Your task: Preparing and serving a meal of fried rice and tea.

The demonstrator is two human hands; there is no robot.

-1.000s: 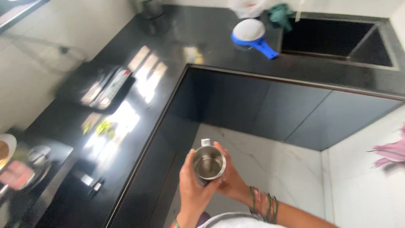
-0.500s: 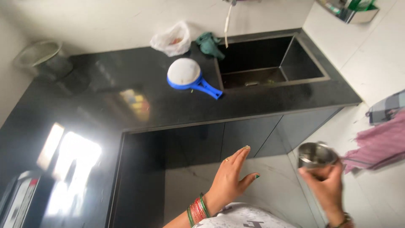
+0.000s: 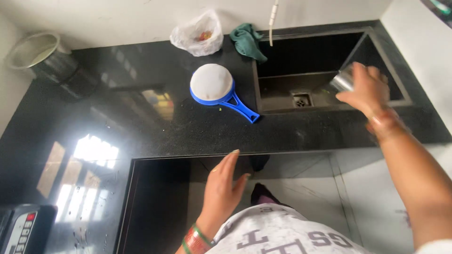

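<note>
Steel cup: held tilted over the black sink, above its right part, near the drain. Right hand: fingers closed round the cup, arm reaching in from the right. Left hand: fingers extended and open, holding nothing, hovering just below the tabletop front edge. On tabletop, left of sink: blue strainer w/ white mesh, handle pointing toward the sink. Behind it at the wall: green cloth & plastic bag, side by side. Far left corner: round container.
</note>
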